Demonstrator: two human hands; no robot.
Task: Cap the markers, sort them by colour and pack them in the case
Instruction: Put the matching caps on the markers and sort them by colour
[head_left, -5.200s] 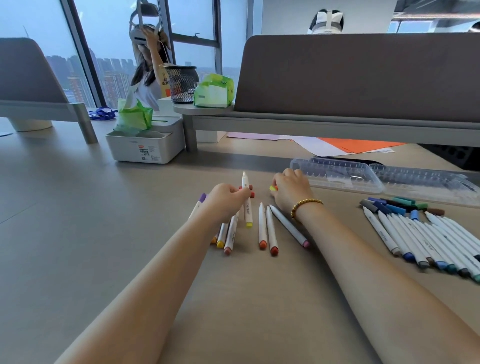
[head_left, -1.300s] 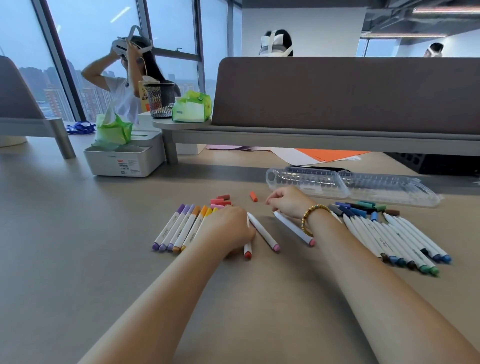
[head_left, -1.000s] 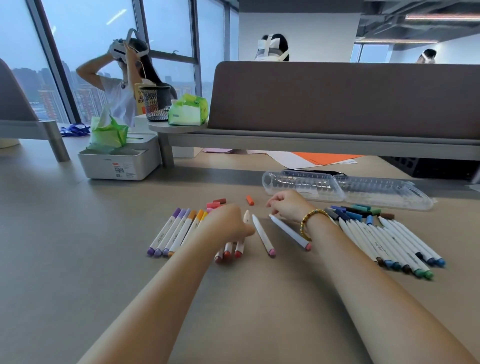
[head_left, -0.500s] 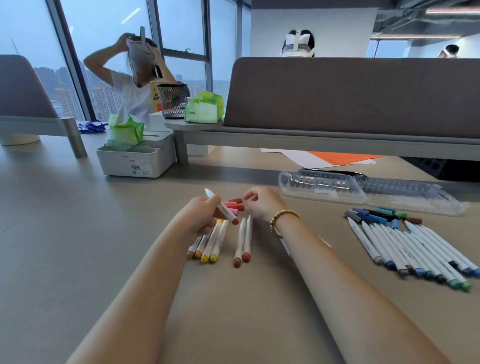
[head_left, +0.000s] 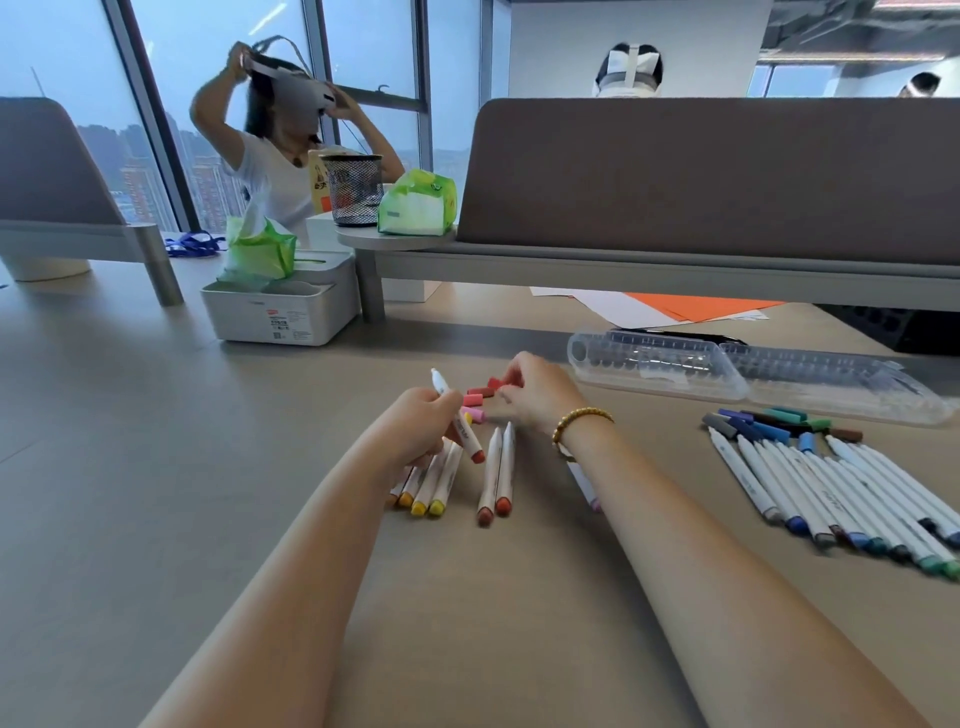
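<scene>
My left hand (head_left: 423, 423) grips a white marker with a red end (head_left: 464, 431), lifted off the table and tilted. My right hand (head_left: 537, 395) pinches a red cap (head_left: 496, 383) among loose red and pink caps (head_left: 474, 400). Yellow and orange markers (head_left: 431, 483) lie partly under my left hand. Two red-ended markers (head_left: 497, 475) lie between my arms. Another marker (head_left: 584, 483) is mostly hidden under my right wrist. A row of blue and green markers (head_left: 831, 493) lies at the right, with loose caps (head_left: 763, 423) behind it. The clear case (head_left: 660, 364) lies open beyond my right hand.
A white tissue box (head_left: 280, 306) with a green pack stands at the back left. A grey divider (head_left: 717, 176) with a shelf runs across the back, white and orange paper (head_left: 691, 304) under it. A person (head_left: 280, 156) sits behind the shelf.
My left hand has picked up the red-ended marker from the table. My right hand moved left from the pink-ended markers to the loose caps and took hold of a red one.
</scene>
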